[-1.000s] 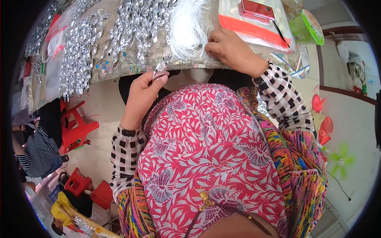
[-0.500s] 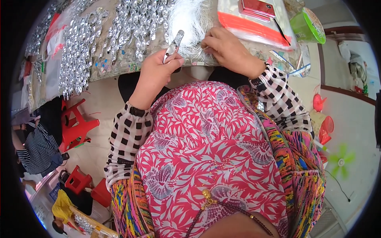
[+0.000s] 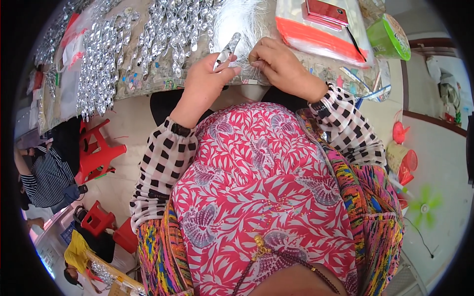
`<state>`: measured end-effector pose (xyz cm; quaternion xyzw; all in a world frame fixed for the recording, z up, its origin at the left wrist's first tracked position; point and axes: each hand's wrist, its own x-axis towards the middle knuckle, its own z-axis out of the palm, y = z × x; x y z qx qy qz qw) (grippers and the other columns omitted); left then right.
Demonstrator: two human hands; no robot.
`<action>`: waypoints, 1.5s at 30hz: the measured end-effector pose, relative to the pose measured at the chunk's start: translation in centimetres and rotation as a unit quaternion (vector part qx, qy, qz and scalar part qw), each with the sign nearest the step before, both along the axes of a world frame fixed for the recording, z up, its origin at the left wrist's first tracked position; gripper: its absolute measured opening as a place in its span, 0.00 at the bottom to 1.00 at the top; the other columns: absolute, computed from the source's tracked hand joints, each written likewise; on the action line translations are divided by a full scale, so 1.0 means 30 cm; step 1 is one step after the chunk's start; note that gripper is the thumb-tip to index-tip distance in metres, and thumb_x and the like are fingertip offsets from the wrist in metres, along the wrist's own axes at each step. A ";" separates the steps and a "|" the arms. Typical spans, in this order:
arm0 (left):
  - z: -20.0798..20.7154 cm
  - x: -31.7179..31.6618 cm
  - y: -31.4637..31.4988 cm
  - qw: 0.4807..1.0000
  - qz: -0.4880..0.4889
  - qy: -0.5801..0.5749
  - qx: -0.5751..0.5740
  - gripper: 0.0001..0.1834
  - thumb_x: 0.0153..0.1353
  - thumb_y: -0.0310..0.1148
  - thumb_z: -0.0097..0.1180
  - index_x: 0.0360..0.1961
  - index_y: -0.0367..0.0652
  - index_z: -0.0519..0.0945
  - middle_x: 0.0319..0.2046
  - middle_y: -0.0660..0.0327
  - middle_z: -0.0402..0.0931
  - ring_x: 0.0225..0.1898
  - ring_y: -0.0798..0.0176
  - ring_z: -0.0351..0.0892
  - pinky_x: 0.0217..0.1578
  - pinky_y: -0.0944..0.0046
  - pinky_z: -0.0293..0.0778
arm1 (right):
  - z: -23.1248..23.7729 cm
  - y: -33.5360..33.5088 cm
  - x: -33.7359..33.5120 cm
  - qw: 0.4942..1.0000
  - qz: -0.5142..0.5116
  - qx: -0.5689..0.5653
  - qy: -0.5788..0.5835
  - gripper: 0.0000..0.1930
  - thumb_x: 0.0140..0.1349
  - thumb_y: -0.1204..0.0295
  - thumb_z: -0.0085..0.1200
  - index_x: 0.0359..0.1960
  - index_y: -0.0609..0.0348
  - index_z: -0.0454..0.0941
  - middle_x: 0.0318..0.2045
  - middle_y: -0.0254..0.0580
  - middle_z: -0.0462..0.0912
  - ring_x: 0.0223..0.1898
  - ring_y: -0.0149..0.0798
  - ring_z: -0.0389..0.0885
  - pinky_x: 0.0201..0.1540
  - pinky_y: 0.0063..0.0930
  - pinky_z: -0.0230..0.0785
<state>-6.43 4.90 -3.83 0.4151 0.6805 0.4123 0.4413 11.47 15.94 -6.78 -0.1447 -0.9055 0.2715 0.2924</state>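
Pinched in my left hand (image 3: 203, 81) is a shiny silver strip (image 3: 227, 51) with a rounded end, pointing up over the table edge. My right hand (image 3: 280, 64) is closed, thumb and fingertips pressed together at the lower end of a bundle of fine white threads (image 3: 236, 22). Whatever sits between those fingertips is too small to make out. The two hands are close together but apart. Rows of similar silver twisted strips (image 3: 173, 34) lie left of the threads.
A red phone-like case (image 3: 326, 14) rests on clear plastic bags with an orange band (image 3: 316, 42). A green tub (image 3: 390, 37) stands far right. More silver strips (image 3: 96, 74) hang over the table's left edge. Red stools (image 3: 101, 153) and another person in stripes (image 3: 52, 177) are at left.
My left hand has shifted right with the silver strip, which now tilts more to the right. My right hand stays closed in nearly the same place. The view has moved slightly.
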 end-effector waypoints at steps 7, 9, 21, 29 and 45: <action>0.015 0.025 0.034 0.999 -0.019 0.024 -0.018 0.14 0.56 0.34 0.63 0.40 0.36 0.82 0.27 0.66 0.79 0.27 0.75 0.72 0.30 0.71 0.69 | -0.006 -0.001 0.006 1.000 -0.003 0.001 0.014 0.04 0.57 0.79 0.53 0.33 0.61 0.72 0.32 0.45 0.71 0.36 0.47 0.72 0.38 0.36 0.65; 0.015 0.027 0.035 0.998 -0.015 0.039 -0.040 0.14 0.56 0.34 0.63 0.39 0.36 0.82 0.25 0.66 0.79 0.26 0.75 0.72 0.29 0.71 0.69 | -0.010 0.004 0.008 1.000 -0.002 0.003 0.011 0.04 0.57 0.79 0.53 0.33 0.61 0.72 0.32 0.45 0.71 0.36 0.48 0.72 0.39 0.36 0.65; 0.030 0.003 0.018 0.996 0.006 0.082 -0.017 0.13 0.55 0.36 0.62 0.36 0.36 0.83 0.21 0.66 0.76 0.23 0.75 0.70 0.26 0.70 0.67 | 0.025 -0.041 -0.003 0.995 -0.039 0.064 0.062 0.09 0.56 0.76 0.56 0.39 0.56 0.78 0.38 0.38 0.78 0.45 0.45 0.73 0.49 0.38 0.62; 0.038 -0.004 0.005 0.995 -0.020 0.100 -0.021 0.14 0.56 0.36 0.62 0.37 0.36 0.82 0.21 0.67 0.76 0.24 0.76 0.70 0.25 0.71 0.66 | 0.004 -0.041 -0.005 0.998 0.009 0.018 0.055 0.04 0.57 0.73 0.57 0.31 0.58 0.76 0.33 0.38 0.77 0.42 0.45 0.73 0.48 0.37 0.61; 0.066 -0.027 -0.013 0.976 -0.042 -0.214 -0.022 0.20 0.70 0.45 0.45 0.46 0.39 0.79 0.23 0.70 0.69 0.28 0.75 0.68 0.34 0.73 0.66 | 0.134 -0.116 0.002 0.948 -0.044 -0.286 0.130 0.07 0.68 0.73 0.49 0.43 0.63 0.73 0.30 0.29 0.74 0.29 0.20 0.69 0.32 0.15 0.64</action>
